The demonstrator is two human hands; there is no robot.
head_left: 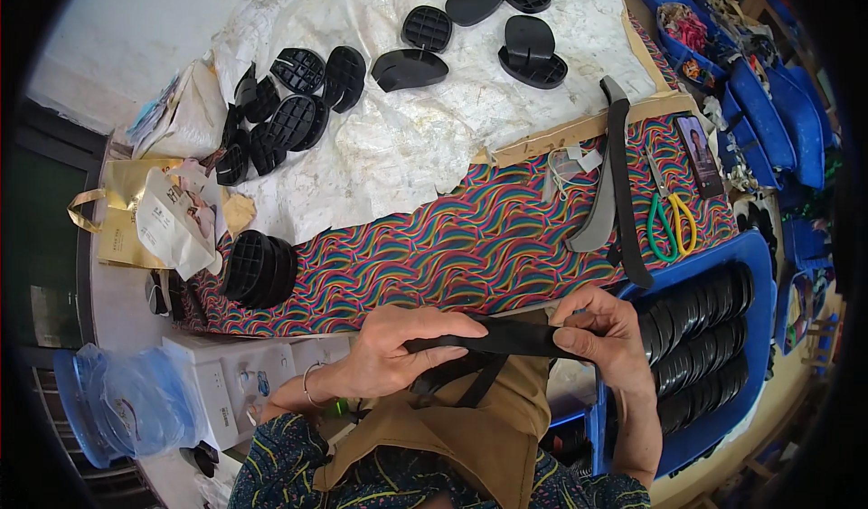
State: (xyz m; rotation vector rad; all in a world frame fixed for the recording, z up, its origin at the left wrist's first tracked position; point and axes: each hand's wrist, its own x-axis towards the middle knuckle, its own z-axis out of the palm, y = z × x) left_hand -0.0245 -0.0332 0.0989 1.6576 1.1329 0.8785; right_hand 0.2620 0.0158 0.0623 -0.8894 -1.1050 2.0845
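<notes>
A black strip (523,335) stretches between my hands in front of my apron. My left hand (389,351) is closed round one end, thumb below and fingers above. The other end is pinched between the thumb and fingers of my right hand (604,333). Below the strip hang more black pieces (479,373), partly hidden by it and my left hand. Beyond my right hand, two long curved strips, one black (626,202) and one grey (597,224), lie on the patterned tablecloth (398,260). A stack of black sole-shaped pieces (258,269) stands beyond my left hand.
Several ribbed black heel-like pieces (294,120) lie on a white sheet (407,138). Green-and-yellow-handled scissors (672,224) and a phone (699,156) lie at the right. A blue crate (759,265) holds rows of black pieces. A gold bag (117,229) sits far left.
</notes>
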